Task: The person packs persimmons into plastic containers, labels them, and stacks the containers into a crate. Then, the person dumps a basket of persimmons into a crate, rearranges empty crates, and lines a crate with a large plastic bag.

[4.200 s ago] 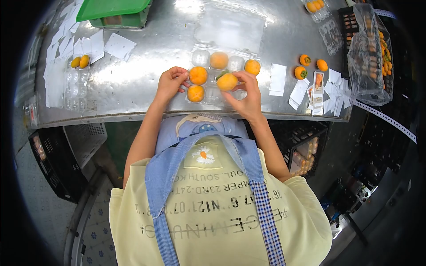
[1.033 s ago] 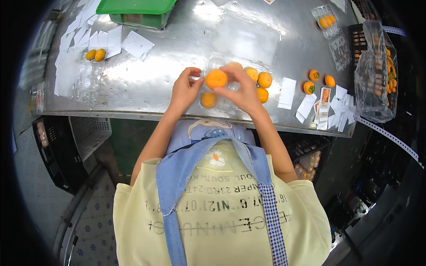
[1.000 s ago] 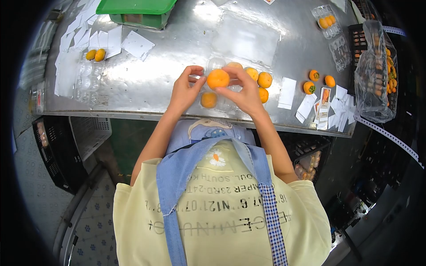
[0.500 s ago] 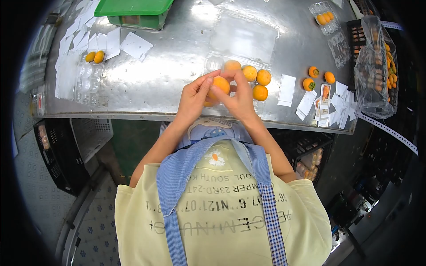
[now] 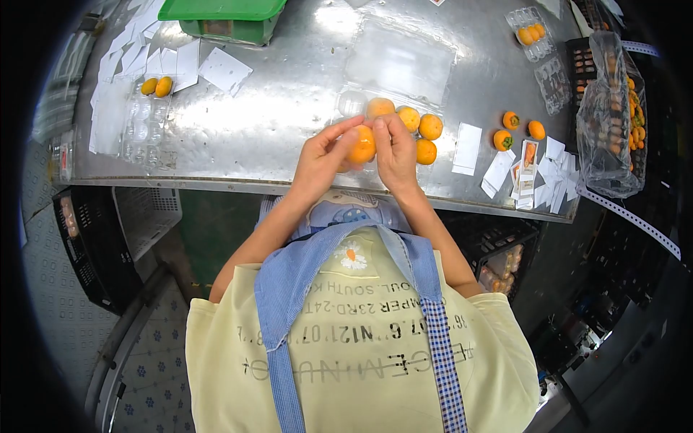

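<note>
I have the held orange fruit (image 5: pixel 363 146) just below and right of the left hand's fingertips, near the centre of the frame. My view puts the left hand (image 5: pixel 319 163) on its left side, thumb and fingers closed on it. The right hand (image 5: pixel 396 158) is bent inward at its upper right, fingertips drawn close together; I cannot tell whether they grip the fruit or something small. Both hands are over a clear tray (image 5: pixel 352 102), partly hidden from me, where a pale orange fruit (image 5: pixel 380 108) sits just above the fingers and three more fruits (image 5: pixel 431 127) cluster to the right. A clear lid (image 5: pixel 402 56) lies above them on the metal table (image 5: pixel 281 79). At the upper left I see a green box (image 5: pixel 225 10), white cards (image 5: pixel 225 71) and two yellow fruits (image 5: pixel 164 86). Right of centre are three loose fruits (image 5: pixel 535 130) and picture cards (image 5: pixel 529 153); at the right edge, a bagged crate (image 5: pixel 608 123).
</note>
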A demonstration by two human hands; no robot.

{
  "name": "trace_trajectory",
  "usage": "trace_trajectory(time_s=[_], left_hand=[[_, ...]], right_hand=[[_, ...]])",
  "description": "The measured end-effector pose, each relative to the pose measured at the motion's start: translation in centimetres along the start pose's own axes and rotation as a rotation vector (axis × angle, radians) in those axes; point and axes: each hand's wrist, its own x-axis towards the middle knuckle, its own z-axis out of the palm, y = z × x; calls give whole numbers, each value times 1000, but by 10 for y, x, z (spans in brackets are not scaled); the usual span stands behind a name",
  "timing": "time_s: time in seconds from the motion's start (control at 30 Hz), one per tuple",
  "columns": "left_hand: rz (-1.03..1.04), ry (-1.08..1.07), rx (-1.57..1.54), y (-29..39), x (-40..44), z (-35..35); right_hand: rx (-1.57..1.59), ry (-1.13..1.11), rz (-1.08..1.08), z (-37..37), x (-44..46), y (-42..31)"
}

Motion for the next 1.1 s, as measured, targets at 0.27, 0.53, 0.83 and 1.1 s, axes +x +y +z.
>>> trace_trajectory(time_s=[0.27, 0.53, 0.83, 1.1], left_hand=[[-43, -14, -62, -8, 1, -1], [-36, -17, -40, -8, 2, -1], [-74, 60, -82, -9, 2, -5], [-24, 157, -169, -28, 7, -11]], right_hand=[[32, -18, 14, -1, 0, 2], [44, -22, 76, -4, -1, 8], [92, -68, 61, -4, -1, 6], [-158, -152, -70, -2, 0, -9]])
